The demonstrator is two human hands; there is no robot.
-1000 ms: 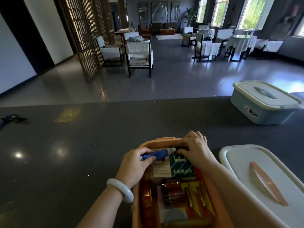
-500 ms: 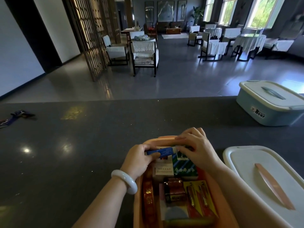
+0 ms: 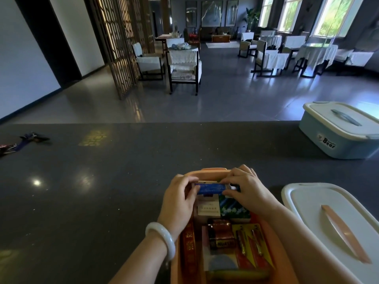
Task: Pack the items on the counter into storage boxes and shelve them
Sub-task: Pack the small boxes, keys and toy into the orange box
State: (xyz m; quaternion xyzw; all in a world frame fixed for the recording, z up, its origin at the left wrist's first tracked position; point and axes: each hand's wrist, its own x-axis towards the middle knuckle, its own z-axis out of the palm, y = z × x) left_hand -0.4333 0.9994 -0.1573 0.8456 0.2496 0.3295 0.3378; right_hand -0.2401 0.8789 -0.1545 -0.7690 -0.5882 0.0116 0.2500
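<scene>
Both hands work over the far end of the orange box (image 3: 285, 261). The left hand (image 3: 180, 199) and right hand (image 3: 249, 190) each pinch one end of the blue item (image 3: 211, 188), holding it level just above the packed contents, fingers curled round it.

Below the hands, toward the person, the box holds one white carton (image 3: 208, 210), one green pack (image 3: 233, 209), one large battery (image 3: 220, 235), one yellow battery card (image 3: 253, 242) and one red strip (image 3: 189, 247); other contents are too dim to name.

Right of the hands lies one white lid (image 3: 311, 203), off the box. Beyond it stands one blue box (image 3: 338, 140), lid on.

Far left of the hands, a small dark cluster (image 3: 26, 140) remains on the counter (image 3: 123, 181); its count cannot be told.

Judgement: packing is well advanced. Left to do: seat the blue item, collect the cluster, fit the lid, shelve both boxes.
</scene>
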